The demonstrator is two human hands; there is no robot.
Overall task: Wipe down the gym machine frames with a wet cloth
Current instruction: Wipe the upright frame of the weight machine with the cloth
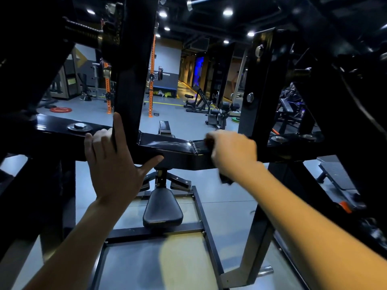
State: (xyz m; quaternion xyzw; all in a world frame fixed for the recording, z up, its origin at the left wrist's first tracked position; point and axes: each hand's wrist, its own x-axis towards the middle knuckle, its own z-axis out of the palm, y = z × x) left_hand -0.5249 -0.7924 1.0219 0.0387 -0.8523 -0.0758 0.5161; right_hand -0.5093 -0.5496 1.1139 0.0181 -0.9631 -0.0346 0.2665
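Cloth: a dark cloth (204,145) sits on top of the black crossbar (171,150), under the right hand (232,152); a dark end hangs below the wrist.
Right hand: blurred, fingers curled over the cloth and pressing it to the bar; the exact grip cannot be told.
Left hand: the left hand (114,162) lies flat where the upright post (129,80) meets the crossbar, fingers spread wide and straight, thumb out along the bar, holding nothing.
Stage: likely mid-wipe along the top of the crossbar, whose left part looks glossy.
Risk, slip: a wet bar could let the bracing hand slide.
Risk, snag: the cloth could catch on the raised seam in the bar beside it, or on the bolt heads (277,139) further right.
Risk, drip: water may fall on the seat pad (162,208) below.
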